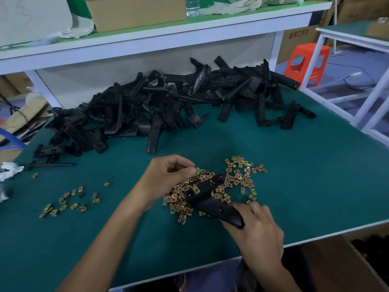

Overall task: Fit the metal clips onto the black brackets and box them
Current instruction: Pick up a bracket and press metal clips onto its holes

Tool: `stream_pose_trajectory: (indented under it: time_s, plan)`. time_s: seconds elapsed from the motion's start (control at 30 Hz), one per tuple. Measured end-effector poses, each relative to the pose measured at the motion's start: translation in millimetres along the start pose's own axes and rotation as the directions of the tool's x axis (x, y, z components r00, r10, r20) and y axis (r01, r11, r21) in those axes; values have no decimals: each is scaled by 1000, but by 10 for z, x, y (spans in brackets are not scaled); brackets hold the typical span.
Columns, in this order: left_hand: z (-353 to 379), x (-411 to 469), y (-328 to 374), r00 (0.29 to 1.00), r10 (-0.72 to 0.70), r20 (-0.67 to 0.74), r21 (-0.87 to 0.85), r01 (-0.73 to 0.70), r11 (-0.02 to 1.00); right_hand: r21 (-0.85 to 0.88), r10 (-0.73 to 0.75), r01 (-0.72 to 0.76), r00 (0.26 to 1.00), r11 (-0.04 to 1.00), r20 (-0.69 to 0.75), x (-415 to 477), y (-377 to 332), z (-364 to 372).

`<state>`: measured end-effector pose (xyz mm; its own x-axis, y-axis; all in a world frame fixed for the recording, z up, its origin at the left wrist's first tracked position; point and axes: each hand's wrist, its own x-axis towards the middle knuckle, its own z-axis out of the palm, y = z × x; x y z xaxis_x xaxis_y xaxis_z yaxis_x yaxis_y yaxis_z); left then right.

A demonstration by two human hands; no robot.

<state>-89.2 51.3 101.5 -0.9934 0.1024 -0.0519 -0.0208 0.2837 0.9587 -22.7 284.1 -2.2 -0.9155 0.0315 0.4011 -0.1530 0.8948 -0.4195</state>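
Left hand [168, 178] is down at the top edge of the pile of metal clips [237, 178], fingers curled in, thumb and forefinger pressed together right against the clips; whether that grip has a clip in it, cannot tell from here. Right hand [255, 226] has its grip clamped around the near end of a black bracket [208, 197], fingers wrapped over the top, thumb side underneath. The bracket lies slantwise across the clip pile, far end pointing up and away, and one brass-coloured clip [197, 189] sits on its upper face near the left edge.

All of this is at the near middle of the green desk [305, 175]. Further back, a big tangled heap of brackets [160, 106] stretches across the desk from left to right. Off to the left, well apart from the main pile, a thin scatter of loose clips [67, 202]. Below the desk's near right corner, an open cardboard box [345, 268], something dark inside at its far edge. Above the heap, a white shelf [147, 42] carries a water bottle [192, 6], and an orange stool [305, 62] stands beyond the desk on the right
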Motion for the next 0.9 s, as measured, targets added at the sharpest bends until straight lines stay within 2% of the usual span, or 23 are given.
stream_pose_trajectory:
  time_s: [0.17, 0.3, 0.67, 0.9]
  plan:
    - [153, 10, 52, 998, -18, 57, 20, 17, 1000, -7, -8, 7, 1000, 1000, -14, -4, -2, -15]
    - [215, 41, 38, 996, -75, 39, 19, 74, 997, -5, -22, 22, 1000, 1000, -16, 1, -22, -35]
    - [294, 52, 56, 997, -79, 14, 42, 78, 996, -4, -21, 22, 1000, 1000, 17, 6, -16, -22]
    - [379, -3, 78, 999, -15, -48, 194, 24, 981, 3, -14, 14, 1000, 1000, 28, 15, -29, -58]
